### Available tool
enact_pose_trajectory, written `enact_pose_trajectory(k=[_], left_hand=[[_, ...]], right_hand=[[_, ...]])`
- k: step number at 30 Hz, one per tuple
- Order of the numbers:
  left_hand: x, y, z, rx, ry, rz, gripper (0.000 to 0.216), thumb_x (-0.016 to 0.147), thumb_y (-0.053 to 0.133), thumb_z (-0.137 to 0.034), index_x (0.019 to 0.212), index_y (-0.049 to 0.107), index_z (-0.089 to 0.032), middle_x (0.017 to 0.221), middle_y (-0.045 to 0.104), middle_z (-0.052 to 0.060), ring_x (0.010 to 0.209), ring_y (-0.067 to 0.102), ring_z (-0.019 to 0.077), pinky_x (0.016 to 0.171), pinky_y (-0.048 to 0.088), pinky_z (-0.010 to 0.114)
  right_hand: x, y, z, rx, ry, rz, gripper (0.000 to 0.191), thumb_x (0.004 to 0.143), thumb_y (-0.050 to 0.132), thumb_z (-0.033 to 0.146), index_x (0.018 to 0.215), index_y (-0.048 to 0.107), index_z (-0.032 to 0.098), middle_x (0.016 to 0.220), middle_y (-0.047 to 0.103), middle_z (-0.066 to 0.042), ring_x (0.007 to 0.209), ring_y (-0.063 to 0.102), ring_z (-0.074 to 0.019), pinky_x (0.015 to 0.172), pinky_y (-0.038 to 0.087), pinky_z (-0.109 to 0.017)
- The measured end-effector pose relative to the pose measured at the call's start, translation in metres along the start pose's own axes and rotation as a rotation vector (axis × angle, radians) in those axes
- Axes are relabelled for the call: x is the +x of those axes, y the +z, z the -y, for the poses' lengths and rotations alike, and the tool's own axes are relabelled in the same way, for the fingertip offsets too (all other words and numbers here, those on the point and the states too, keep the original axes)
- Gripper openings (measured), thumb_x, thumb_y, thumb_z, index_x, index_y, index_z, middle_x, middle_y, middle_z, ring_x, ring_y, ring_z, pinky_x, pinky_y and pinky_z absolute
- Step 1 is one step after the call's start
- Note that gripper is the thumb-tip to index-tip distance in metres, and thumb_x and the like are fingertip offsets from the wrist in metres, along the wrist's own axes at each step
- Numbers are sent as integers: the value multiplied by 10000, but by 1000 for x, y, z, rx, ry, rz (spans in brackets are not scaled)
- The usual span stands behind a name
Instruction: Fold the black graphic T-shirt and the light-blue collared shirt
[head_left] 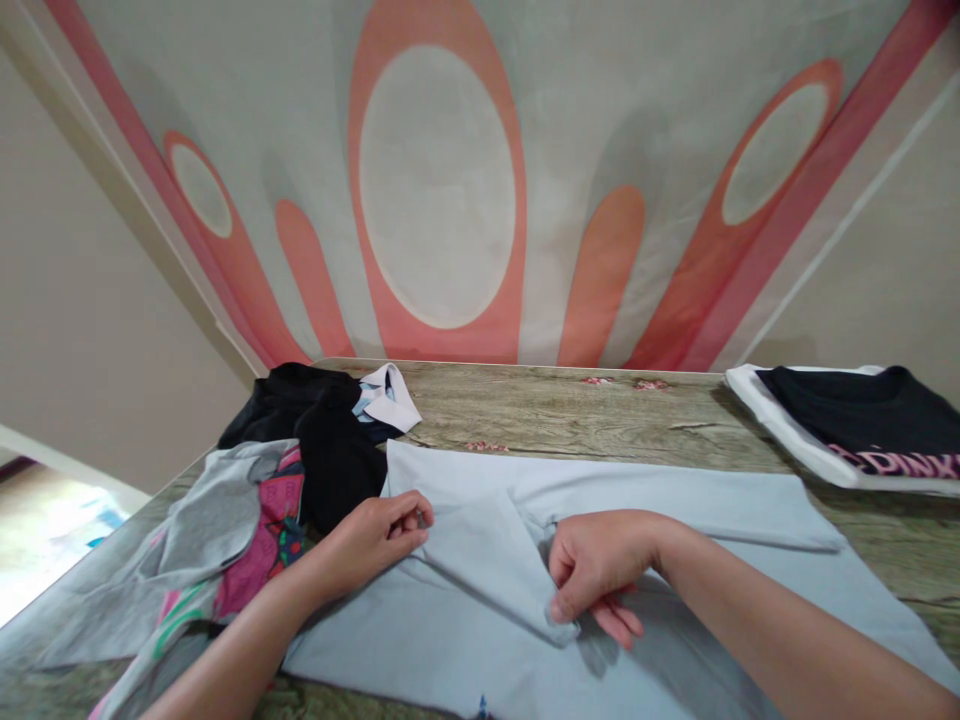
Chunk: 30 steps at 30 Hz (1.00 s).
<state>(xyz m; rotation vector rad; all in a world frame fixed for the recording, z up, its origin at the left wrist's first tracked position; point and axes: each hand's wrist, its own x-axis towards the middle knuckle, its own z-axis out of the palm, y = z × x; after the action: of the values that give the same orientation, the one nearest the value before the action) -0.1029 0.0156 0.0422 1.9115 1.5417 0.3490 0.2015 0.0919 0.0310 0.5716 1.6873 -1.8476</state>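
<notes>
A pale blue shirt point(675, 610) lies spread over the table, with its upper edge turned over in a long strip. My left hand point(394, 527) is closed, fingers curled at the cloth near the shirt's left side. Between the thumb and finger of my right hand point(596, 570) is the end of a folded, sleeve-like flap of this shirt, which slants down toward the middle. The other fingers of that hand hang loosely below. A small dark blue mark shows at the shirt's near edge.
Left of the shirt lie a rumpled black garment point(322, 440) with a white collar point(394, 400) and a grey garment point(225, 510) with a pink print. At the right, a folded black shirt point(862, 400) rests on white cloth point(795, 440). A patterned wall covering point(555, 120) rises behind the wooden table point(525, 405).
</notes>
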Motion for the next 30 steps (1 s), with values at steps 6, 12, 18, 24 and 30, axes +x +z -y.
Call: enact_pose_trajectory(k=[6, 12, 18, 24, 30], left_hand=[[0, -2, 3, -13, -14, 9, 167, 848, 544, -331, 884, 607, -180, 664, 544, -45, 612, 496, 118, 574, 345, 203], [-5, -1, -14, 71, -13, -211, 210, 847, 574, -378, 811, 632, -179, 578, 430, -58, 552, 399, 108, 548, 317, 214], [-9, 15, -31, 59, 269, 24, 159, 906, 522, -290, 924, 656, -204, 843, 636, 32, 766, 572, 157, 715, 429, 239], [-4, 16, -19, 53, 188, -177, 221, 931, 465, -282, 920, 671, -203, 884, 671, 51, 821, 603, 177, 772, 459, 265], [-2, 12, -10, 99, 134, -226, 210, 910, 482, -273, 907, 681, -207, 898, 677, 43, 857, 620, 184, 787, 460, 259]], right_hand=[[-4, -2, -5, -16, 49, 30, 420, 767, 656, 563, 681, 583, 159, 511, 641, 22, 392, 565, -77, 345, 270, -168], [-15, 1, 0, -11, -193, -424, 375, 830, 596, 525, 747, 600, 160, 501, 584, 52, 386, 498, -65, 435, 380, -180], [2, 10, 4, 57, -264, -270, 267, 870, 558, 426, 932, 599, 169, 739, 680, 16, 427, 557, -49, 391, 298, -153], [-5, 5, 0, 78, -234, -263, 301, 888, 537, 444, 1023, 581, 178, 677, 681, 30, 430, 567, -56, 387, 262, -152], [3, 4, 2, 26, -222, -322, 323, 887, 512, 406, 1099, 588, 175, 569, 643, 40, 384, 519, -85, 420, 350, -178]])
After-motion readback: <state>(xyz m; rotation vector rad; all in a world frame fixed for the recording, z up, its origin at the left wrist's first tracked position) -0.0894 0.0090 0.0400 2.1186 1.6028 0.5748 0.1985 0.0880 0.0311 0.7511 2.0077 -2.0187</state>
